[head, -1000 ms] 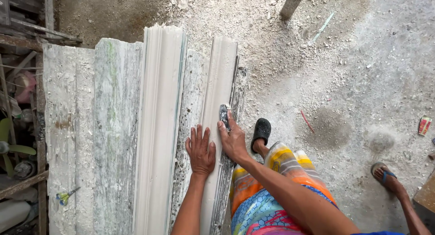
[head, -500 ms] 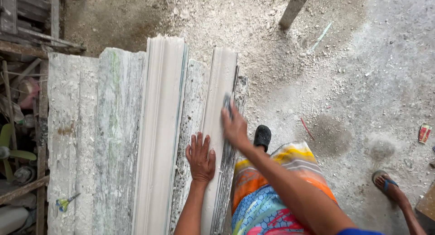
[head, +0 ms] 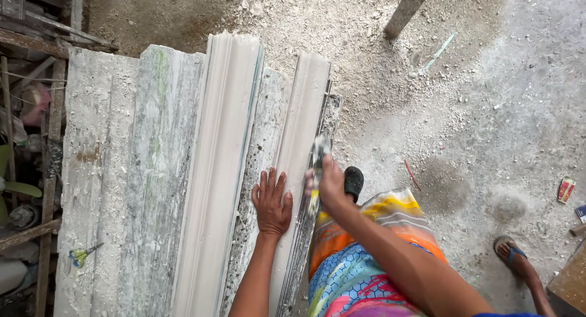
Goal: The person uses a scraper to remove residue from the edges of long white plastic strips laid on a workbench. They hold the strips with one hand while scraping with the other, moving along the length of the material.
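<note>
Two plaster mouldings lie lengthwise on a worn bench (head: pixel 97 170), side by side with a rough grey strip between them. Item one: wide moulding (head: pixel 223 164), pale cream, stepped profile, running from the bench's far end toward the camera, untouched by either hand. Item two: narrow moulding (head: pixel 299 146), same colour, set along the bench's right edge, with a crusted metal strip just beside it on the outer side. Left hand (head: pixel 271 201): flat, palm down, fingers spread, pressed on the near part of the narrow moulding and the grey strip next to it; grasping nothing. Right hand (head: pixel 326 182): clenched round a scraper (head: pixel 317 155), a small plaster-smeared tool whose blade points away from the person and meets the right edge of the narrow moulding; its handle is hidden in the fist. Bench surface: caked white and grey, with a faint green stain on the left board. Scissors (head: pixel 79 255), green-handled, lie near the bench's left edge, well apart from both hands. Person: standing at the bench's right side in a bright patterned wrap (head: pixel 360 262) of orange, yellow, blue and pink; one foot in a black sandal (head: pixel 353 182) just beside the bench, the other in a blue-strapped sandal (head: pixel 511 255) well to the right. Floor (head: pixel 488 109): dusty concrete strewn with plaster crumbs. Clutter of timber and scrap at far left, too dim to itemise.
</note>
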